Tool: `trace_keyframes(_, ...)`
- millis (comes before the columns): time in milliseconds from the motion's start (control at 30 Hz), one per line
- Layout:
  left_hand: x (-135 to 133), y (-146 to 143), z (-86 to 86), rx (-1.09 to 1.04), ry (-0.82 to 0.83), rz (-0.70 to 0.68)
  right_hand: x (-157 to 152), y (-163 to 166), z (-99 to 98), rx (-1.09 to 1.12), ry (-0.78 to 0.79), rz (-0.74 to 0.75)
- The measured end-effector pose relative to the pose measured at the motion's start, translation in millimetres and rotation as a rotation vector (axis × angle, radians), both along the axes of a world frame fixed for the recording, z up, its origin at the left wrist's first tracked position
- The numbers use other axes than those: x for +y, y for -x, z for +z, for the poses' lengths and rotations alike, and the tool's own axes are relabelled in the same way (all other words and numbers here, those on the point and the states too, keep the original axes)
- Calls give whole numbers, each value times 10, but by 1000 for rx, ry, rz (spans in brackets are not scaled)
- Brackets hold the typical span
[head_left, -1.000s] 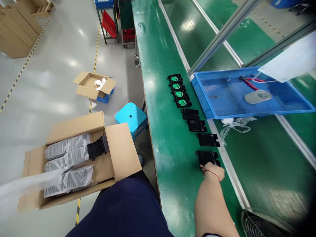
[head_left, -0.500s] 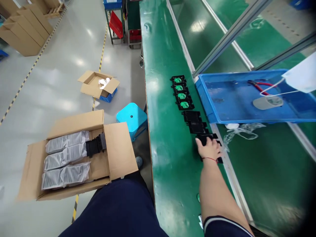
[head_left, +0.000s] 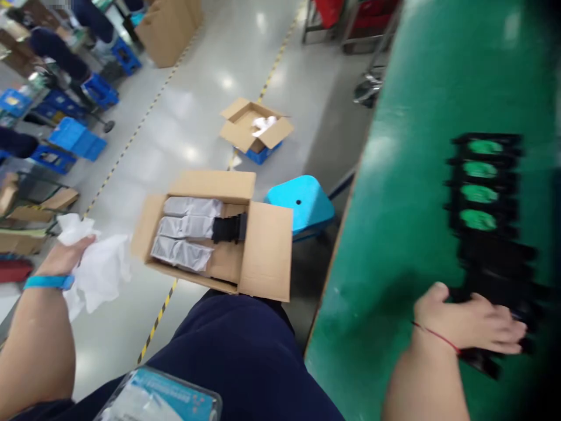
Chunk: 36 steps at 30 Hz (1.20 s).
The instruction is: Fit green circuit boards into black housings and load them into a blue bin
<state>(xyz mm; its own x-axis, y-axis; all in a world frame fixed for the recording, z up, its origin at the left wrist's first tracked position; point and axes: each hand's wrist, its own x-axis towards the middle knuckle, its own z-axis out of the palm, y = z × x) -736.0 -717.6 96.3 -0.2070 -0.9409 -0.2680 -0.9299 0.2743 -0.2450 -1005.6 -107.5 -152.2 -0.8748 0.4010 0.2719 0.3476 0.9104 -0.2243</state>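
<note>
My right hand (head_left: 471, 321) lies flat with fingers stretched over the near end of a row of black plastic parts (head_left: 495, 263) on the green bench (head_left: 394, 234). The far parts in that row show green circuit boards (head_left: 477, 193). My left hand (head_left: 65, 251), with a blue wristband, is out to the left over the floor and grips a crumpled clear plastic bag (head_left: 99, 269). An open cardboard box (head_left: 214, 234) sits by my knee, holding three bagged stacks and one unwrapped black stack (head_left: 228, 228).
A turquoise stool (head_left: 302, 204) stands between the box and the bench. A smaller open carton (head_left: 256, 126) lies farther off on the grey floor. Blue crates (head_left: 74, 137) and other people's legs are at the far left. A yellow-black floor line (head_left: 158, 316) runs past the box.
The view has swung left. My right hand pushed the black parts up the row together and now rests on them. My left hand came into view holding the plastic bag.
</note>
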Motion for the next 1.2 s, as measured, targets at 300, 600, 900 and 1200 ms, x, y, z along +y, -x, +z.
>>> trace_keyframes(300,-432,-319,-553,34,501,-175,-2734,-819,606,-246,311,1234)
trace_keyframes(600,933,835,-2148,170,-645,-1088,-3820,-777,241,-695,-356,1245)
trace_keyframes(900,1058,1008,-2418,183,-672,-1056,-4119,-858,294,-794,-360,981)
trace_keyframes(1200,886,697,-2425,213,-620,-1211,-4496,-680,-13,-923,-213,569)
